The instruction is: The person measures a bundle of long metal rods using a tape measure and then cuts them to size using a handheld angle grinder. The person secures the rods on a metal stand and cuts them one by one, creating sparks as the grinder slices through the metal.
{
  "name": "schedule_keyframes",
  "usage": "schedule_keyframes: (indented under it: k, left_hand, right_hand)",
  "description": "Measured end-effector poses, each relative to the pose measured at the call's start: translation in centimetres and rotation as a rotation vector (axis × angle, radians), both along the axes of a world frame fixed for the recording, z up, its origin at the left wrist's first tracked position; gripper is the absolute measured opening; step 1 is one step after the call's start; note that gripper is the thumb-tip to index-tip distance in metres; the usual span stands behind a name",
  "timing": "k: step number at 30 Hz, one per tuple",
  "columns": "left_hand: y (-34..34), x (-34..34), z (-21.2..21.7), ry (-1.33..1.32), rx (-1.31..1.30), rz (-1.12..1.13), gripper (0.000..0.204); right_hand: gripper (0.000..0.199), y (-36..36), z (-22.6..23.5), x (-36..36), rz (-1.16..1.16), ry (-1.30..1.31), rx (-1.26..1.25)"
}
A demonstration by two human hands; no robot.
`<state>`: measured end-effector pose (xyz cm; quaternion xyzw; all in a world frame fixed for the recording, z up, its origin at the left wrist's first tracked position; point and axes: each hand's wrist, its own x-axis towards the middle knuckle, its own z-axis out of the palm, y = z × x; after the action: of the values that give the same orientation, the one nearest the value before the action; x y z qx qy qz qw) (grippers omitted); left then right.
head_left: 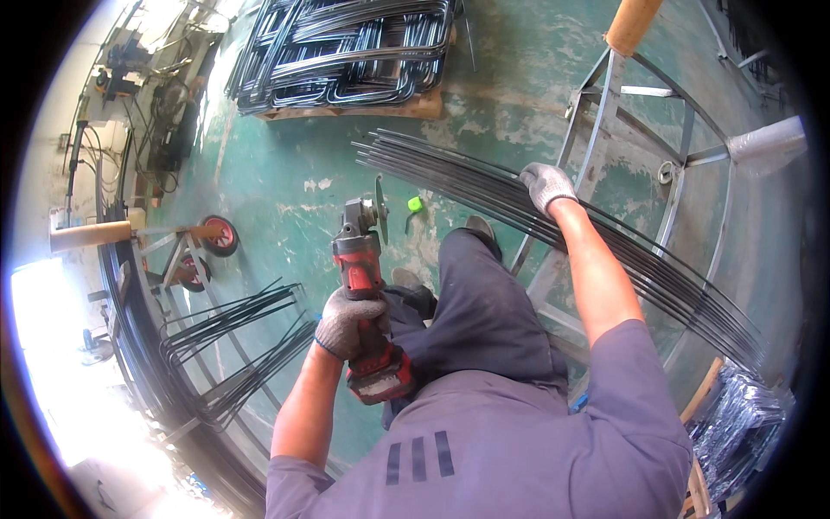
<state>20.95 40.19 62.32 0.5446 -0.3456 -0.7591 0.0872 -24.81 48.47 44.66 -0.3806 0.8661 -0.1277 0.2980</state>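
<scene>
My left hand (351,323), in a grey knit glove, is wrapped round the body of a red and black cordless angle grinder (358,264). The grinder points away from me, its disc (381,210) upright at the far end and touching nothing. My right hand (548,185), gloved too, rests at the far edge of a long bundle of thin dark metal rods (450,173). Its fingers are curled down over the rods there, and the fingertips are partly hidden. The rods lie across a metal frame stand (603,112) on my right.
Bent metal frames (346,52) are stacked on a wooden pallet (415,105) ahead. A small bright green object (415,204) lies on the floor. To my left, bent rods (251,311) hang on a rack near a red wheel (219,235). Wrapped bundles (735,415) stand at lower right.
</scene>
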Motion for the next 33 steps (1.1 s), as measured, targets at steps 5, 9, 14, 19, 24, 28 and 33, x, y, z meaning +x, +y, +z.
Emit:
schedule_keyframes:
  k: [5, 9, 14, 19, 24, 28, 33]
  left_hand:
    - [-0.9, -2.3, 0.0, -0.022, 0.003, -0.069, 0.051]
    - [-2.0, -5.1, -0.4, 0.000, 0.021, -0.063, 0.052]
    - [-3.8, -8.1, -1.2, 0.057, 0.074, -0.092, 0.050]
    - [-6.3, -9.6, -4.0, 0.070, 0.118, -0.123, 0.049]
    - [-9.7, -11.9, -5.1, 0.021, 0.152, -0.173, 0.054]
    - [-11.9, -13.4, -6.5, 0.025, 0.158, -0.215, 0.057]
    - [-13.6, -15.8, -7.1, 0.065, 0.178, -0.244, 0.056]
  right_hand:
    - [0.027, 1.4, -1.4, -2.3, 0.017, 0.096, -0.043]
    - [0.022, 2.5, -1.6, -3.6, 0.016, 0.195, -0.139]
    - [0.018, 3.7, -3.8, -5.1, 0.023, 0.285, -0.135]
    - [0.022, 5.0, -1.7, -4.3, 0.046, 0.357, -0.392]
    - [0.019, 4.9, -2.9, -5.0, 0.044, 0.419, -0.443]
    - [0.018, 4.6, -3.3, -4.7, -0.015, 0.503, -0.503]
    - [0.018, 4.4, -2.8, -4.7, -0.084, 0.457, -0.554]
